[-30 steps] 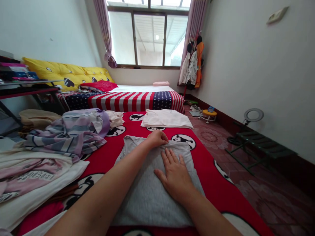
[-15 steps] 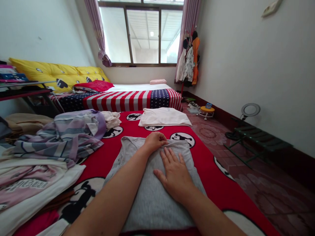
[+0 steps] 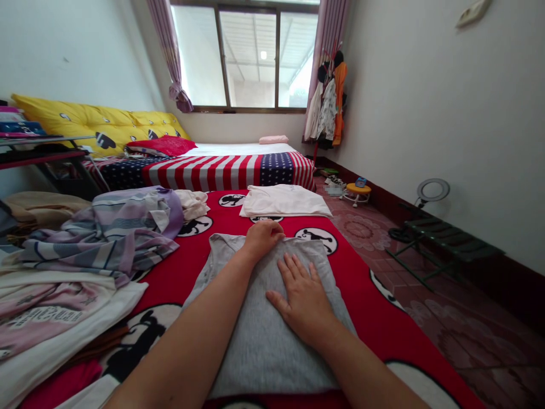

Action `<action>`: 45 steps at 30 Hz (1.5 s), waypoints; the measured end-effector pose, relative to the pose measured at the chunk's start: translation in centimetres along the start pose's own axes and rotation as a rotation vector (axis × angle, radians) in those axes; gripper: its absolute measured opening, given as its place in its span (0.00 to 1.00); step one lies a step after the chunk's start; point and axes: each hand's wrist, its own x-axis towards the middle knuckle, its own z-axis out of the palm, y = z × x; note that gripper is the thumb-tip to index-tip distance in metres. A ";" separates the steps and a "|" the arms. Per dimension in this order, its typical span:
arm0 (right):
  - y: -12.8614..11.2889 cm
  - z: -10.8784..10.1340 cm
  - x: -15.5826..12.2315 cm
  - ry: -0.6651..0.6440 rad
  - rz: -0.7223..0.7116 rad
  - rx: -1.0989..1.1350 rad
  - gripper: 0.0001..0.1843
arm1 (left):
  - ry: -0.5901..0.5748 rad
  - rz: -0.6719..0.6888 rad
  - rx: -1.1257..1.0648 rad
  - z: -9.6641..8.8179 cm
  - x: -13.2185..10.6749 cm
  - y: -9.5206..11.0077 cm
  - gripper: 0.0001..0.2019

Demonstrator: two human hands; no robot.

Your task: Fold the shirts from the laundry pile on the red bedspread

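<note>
A grey T-shirt (image 3: 272, 352) lies folded on the red blanket (image 3: 366, 335), which has round white patches with black figures. My left hand (image 3: 263, 237) is at the far edge of the shirt, its fingers curled and pinched together on the fabric there. Flat on the shirt's right half rests my right hand (image 3: 304, 304), fingers spread and holding nothing. Beyond the shirt sits a folded white garment (image 3: 285, 201).
Left of the shirt are a heap of plaid cloth (image 3: 114, 227) and a pink-and-white printed garment (image 3: 51, 312). A green folding stool (image 3: 451, 238) and a ring light (image 3: 433, 190) stand by the right wall. Behind is another bed with a striped cover (image 3: 204, 173).
My left hand has shifted slightly away from me and to the left along the shirt's far edge, which looks straighter. My right hand stays flat in the same place.
</note>
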 end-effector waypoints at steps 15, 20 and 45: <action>-0.1 -0.3 0.0 -0.016 0.011 0.003 0.37 | 0.004 -0.114 0.214 -1.1 -1.0 -1.8 0.05; -0.1 -0.3 0.1 -0.020 0.008 0.006 0.37 | 0.070 -0.075 0.299 -1.0 -1.1 -1.1 0.04; 7.5 -3.2 3.4 0.298 0.421 0.005 0.11 | -0.173 0.405 -0.075 1.7 -1.5 2.6 0.15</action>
